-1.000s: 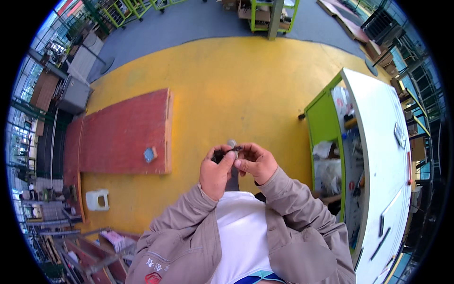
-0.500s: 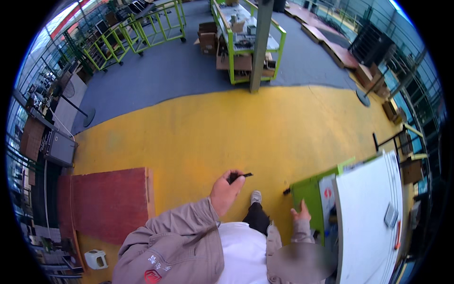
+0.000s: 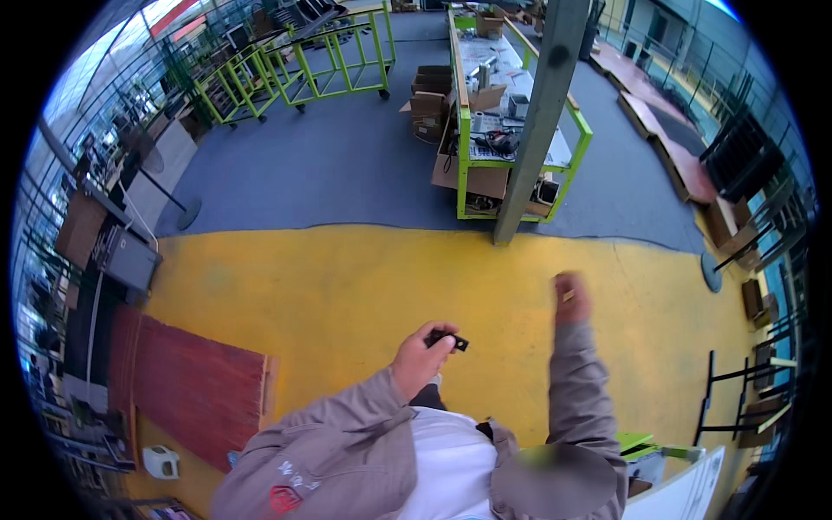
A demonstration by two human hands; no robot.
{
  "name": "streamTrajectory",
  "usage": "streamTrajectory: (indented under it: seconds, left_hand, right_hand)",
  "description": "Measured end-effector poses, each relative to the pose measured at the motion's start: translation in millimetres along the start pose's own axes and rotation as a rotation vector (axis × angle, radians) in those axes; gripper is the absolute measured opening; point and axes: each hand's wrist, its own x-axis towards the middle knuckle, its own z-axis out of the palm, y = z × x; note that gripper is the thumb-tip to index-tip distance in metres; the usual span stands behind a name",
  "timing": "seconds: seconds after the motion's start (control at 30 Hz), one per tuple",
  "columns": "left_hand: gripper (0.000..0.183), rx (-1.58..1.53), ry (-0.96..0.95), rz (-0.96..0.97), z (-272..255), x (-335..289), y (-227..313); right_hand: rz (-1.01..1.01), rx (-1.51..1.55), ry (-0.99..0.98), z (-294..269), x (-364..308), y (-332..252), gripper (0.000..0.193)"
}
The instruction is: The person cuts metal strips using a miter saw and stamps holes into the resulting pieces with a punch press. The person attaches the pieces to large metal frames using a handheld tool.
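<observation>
My left hand (image 3: 419, 357) is closed around a small flat black piece with a hole near its end (image 3: 459, 344). The piece sticks out past my thumb, and its other end is hidden in my fingers. My right hand (image 3: 572, 297) is stretched out ahead over the yellow floor, its fingers curled and slightly smeared by motion. A tiny yellowish spot shows at the fingers, too small to name. Neither hand touches any furniture. The nearest thing ahead of my right hand is a grey post (image 3: 542, 121).
A green-framed cart (image 3: 462, 178) with tools and boxes stands behind the post. Left lie reddish-brown boards (image 3: 195, 377) beside a white stool (image 3: 160, 462). A white panel (image 3: 685, 492) and green frame stand at lower right. Black stand legs (image 3: 732, 399) are farther right.
My right hand has swung from beside the green cabinet forward over the floor, its fingers now curled. The white-topped cabinet has slipped toward the lower edge, and the green-framed cart looks nearer. My left hand keeps the black piece.
</observation>
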Motion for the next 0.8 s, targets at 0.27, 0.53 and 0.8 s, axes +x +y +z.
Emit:
streamTrajectory:
  seconds: [0.27, 0.53, 0.8]
  left_hand:
    - [0.014, 0.0, -0.247, -0.231, 108, 195, 46]
    - [0.016, 0.155, -0.396, -0.358, 307, 414, 26]
    - [0.018, 0.37, -0.495, 0.001, 490, 603, 87]
  right_hand:
    - [0.617, 1.314, 0.634, -167, 148, 134, 0.031]
    - [-0.032, -0.382, 0.355, -241, 215, 257, 0.017]
    - [0.568, 0.44, -0.282, -244, 352, 355, 0.022]
